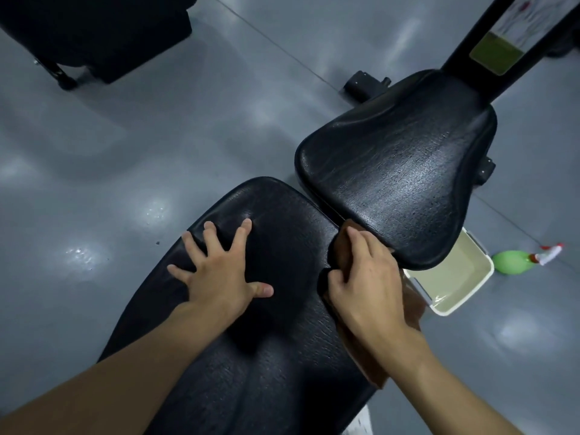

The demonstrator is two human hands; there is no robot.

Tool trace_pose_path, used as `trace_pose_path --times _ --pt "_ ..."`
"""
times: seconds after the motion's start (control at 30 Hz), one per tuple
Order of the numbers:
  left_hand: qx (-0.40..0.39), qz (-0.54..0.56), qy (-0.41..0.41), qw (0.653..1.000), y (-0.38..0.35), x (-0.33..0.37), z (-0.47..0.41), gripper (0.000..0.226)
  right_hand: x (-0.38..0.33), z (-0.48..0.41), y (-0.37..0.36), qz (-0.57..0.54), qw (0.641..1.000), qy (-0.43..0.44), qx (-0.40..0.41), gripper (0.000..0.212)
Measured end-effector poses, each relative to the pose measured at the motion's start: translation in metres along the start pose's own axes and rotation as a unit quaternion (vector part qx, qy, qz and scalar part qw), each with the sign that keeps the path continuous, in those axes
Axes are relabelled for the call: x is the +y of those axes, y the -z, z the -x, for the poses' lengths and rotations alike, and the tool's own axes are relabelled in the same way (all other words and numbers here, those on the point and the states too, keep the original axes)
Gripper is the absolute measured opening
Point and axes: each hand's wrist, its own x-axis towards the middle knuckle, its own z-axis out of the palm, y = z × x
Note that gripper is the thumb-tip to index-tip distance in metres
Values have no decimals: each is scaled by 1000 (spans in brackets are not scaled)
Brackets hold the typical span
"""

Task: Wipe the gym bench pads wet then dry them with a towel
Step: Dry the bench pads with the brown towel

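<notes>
Curled over the right edge of the long back pad [266, 356], the right hand [364, 277] grips a brown cloth [343, 243], fingers bent round the bunched fabric and thumb tucked against the pad's side. The cloth sits right at the gap between the two pads, its far corner touching the near edge of the seat pad [398, 171], and its loose tail hangs down beside the forearm. The left hand [219, 274] lies flat on the back pad with fingers spread wide, apparently bracing.

Both pads share one long axis, running from the person up and to the right. The seat pad lies just ahead of the cloth along that line, so the right hand is much the nearer to it. Its surface glistens, perhaps damp. Whether the cloth is wet cannot be told.

On the grey floor [157, 136] to the right stand a white basin [467, 293] of water and a green spray bottle [514, 262].
</notes>
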Motion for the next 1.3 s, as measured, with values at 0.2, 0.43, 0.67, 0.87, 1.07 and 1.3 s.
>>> trace_pose_path --times 0.2,0.43,0.67,0.87,1.07,1.3 --pt "-3 -14 0 1000 -4 1 -1 124 -38 -29 -23 -14 999 -1 50 60" --pt "2 -16 -6 1000 -6 -3 1 124 -57 -67 -19 8 990 128 -67 57" --pt "2 -23 0 1000 -4 0 1 125 -50 -64 -31 44 994 100 5 49" --pt "34 -4 -17 999 -3 -12 4 120 -132 -125 -47 44 947 297 -117 45" --pt "41 90 42 994 2 -81 19 113 -98 -126 -44 131 941 290 -115 58" --pt "67 117 89 987 -16 -96 28 125 -142 -107 -69 163 933 305 -100 51"
